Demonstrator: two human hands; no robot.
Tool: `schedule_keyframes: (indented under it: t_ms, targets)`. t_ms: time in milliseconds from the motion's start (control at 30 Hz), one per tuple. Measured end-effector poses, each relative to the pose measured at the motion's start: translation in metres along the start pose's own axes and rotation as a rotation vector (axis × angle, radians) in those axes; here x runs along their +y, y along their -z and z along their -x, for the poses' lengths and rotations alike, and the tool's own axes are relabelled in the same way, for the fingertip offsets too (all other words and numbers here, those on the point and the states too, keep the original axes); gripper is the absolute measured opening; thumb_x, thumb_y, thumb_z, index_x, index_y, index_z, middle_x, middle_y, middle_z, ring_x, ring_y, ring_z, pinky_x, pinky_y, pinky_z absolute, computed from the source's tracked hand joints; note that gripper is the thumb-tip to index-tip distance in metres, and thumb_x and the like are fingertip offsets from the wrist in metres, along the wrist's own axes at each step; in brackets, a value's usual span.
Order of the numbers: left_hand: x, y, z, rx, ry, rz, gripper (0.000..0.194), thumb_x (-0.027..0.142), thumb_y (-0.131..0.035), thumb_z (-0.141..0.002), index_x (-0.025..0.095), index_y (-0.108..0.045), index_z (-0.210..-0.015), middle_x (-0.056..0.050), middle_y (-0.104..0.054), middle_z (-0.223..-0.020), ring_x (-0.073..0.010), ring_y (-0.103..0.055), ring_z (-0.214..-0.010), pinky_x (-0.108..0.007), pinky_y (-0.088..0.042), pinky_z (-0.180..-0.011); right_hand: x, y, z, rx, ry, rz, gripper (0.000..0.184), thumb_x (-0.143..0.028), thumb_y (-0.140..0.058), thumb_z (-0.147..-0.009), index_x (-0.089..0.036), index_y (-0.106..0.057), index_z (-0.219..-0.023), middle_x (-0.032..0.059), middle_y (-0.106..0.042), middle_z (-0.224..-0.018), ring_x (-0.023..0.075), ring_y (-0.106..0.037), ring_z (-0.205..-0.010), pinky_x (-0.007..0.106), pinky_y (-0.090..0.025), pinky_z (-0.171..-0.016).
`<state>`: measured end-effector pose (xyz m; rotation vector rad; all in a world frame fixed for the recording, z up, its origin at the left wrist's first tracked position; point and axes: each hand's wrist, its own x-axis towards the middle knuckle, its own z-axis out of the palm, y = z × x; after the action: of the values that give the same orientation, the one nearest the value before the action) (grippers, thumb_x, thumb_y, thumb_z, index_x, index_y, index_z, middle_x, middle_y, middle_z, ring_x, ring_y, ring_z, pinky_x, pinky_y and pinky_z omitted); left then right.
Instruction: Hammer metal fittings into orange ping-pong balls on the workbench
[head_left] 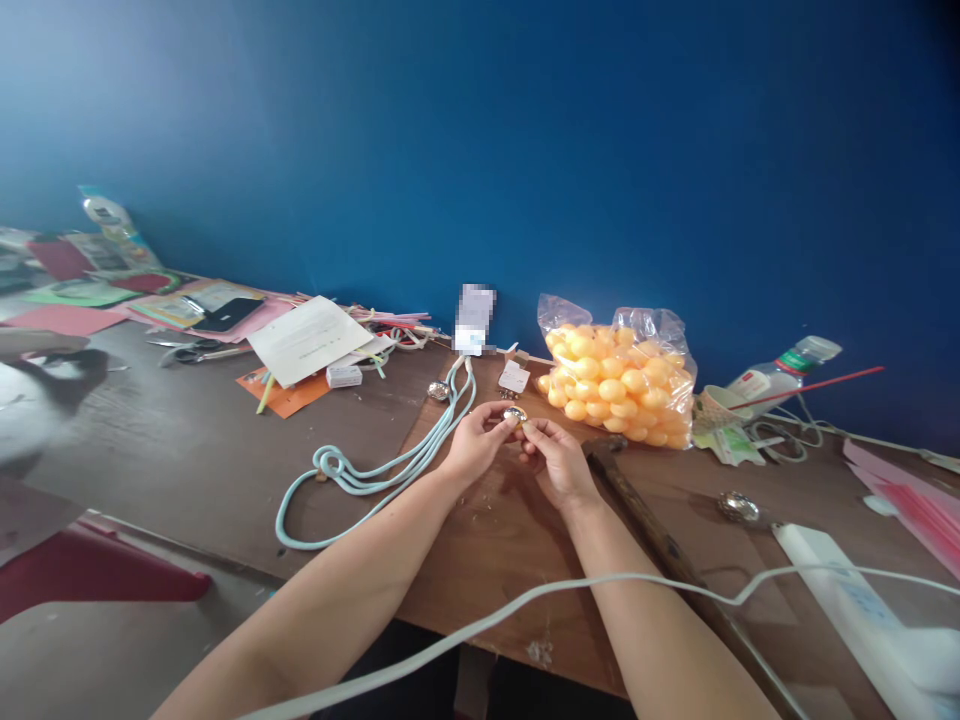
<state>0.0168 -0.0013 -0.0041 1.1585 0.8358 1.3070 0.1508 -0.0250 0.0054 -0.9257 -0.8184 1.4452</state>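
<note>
Left hand (pixel 480 440) and right hand (pixel 559 460) both pinch one shiny silvery ball (pixel 515 413) at their fingertips, between them over the worktop (pixel 487 560), right of the pale-blue cord (pixel 367 488), near the bag of orange balls (pixel 615 385).

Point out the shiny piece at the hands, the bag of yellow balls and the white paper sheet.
Shiny piece (pixel 514 412): head view, its reflective upper face.
Bag of yellow balls (pixel 652 324): head view, its clear, crumpled top.
White paper sheet (pixel 309 340): head view, middle of its face.
</note>
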Motion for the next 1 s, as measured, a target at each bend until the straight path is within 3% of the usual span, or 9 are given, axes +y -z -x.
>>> schedule_keyframes:
  t_ms: [1000]
  targets:
    - [0.0025,0.0,0.0001,0.005,0.02,0.005,0.037,0.03,-0.072,-0.077,0.012,-0.064,-0.108,-0.011,-0.07,-0.099,-0.0159,-0.067,-0.082,-0.03,-0.057,-0.077,-0.0032,0.0006,0.0014,-0.022,0.015,0.078,0.027,-0.037,-0.083,-0.062,-0.018,-0.067,-0.073,-0.0007,-0.063,-0.07,0.0071,-0.047,-0.054,0.02,-0.049,-0.049]
